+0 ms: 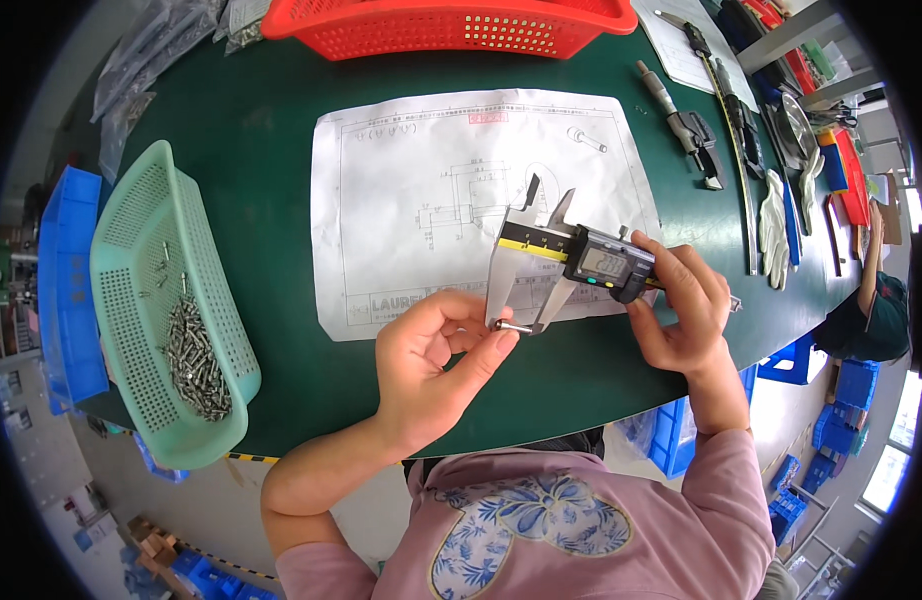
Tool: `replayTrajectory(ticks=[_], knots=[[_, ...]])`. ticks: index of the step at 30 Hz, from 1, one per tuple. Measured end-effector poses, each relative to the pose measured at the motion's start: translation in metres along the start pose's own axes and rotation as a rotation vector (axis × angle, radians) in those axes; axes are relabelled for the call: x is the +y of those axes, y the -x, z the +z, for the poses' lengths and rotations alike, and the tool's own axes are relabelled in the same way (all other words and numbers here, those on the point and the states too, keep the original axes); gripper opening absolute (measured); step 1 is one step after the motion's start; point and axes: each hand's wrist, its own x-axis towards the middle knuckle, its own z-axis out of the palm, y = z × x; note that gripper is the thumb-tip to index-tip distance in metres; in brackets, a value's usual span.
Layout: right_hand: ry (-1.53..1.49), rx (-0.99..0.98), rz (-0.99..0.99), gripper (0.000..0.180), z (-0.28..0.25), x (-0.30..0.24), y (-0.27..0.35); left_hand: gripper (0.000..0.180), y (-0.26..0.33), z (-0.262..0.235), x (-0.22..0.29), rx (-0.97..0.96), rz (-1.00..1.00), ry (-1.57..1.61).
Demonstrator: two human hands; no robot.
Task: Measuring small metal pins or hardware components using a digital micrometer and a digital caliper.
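Note:
My left hand [431, 365] pinches a small metal screw [513, 326] between thumb and forefinger. The screw sits between the lower jaws of a digital caliper [571, 260], which my right hand [681, 305] grips by its display body. Both hands hover over a white paper drawing [421, 190] lying on the dark green table [261, 130].
A pale green perforated basket [141, 230] with several metal screws [196, 360] stands at the left table edge. A red basket [451, 25] is at the back. Hand tools [686, 125] and white gloves [776, 225] lie at the right. Blue bins [66, 270] stand left of the table.

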Motion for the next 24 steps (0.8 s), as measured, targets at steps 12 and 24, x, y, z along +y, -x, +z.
replayTrajectory(ticks=[12, 24], knots=[[0.003, 0.042, -0.026, 0.044, 0.0035, 0.0035, 0.0038, 0.015, 0.0033, 0.001, 0.0012, 0.017, -0.036, 0.101], [0.043, 0.073, 0.046, 0.034, 0.0009, 0.0051, 0.0061, 0.025, 0.0008, -0.0019, 0.0024, -0.047, -0.082, 0.056]])
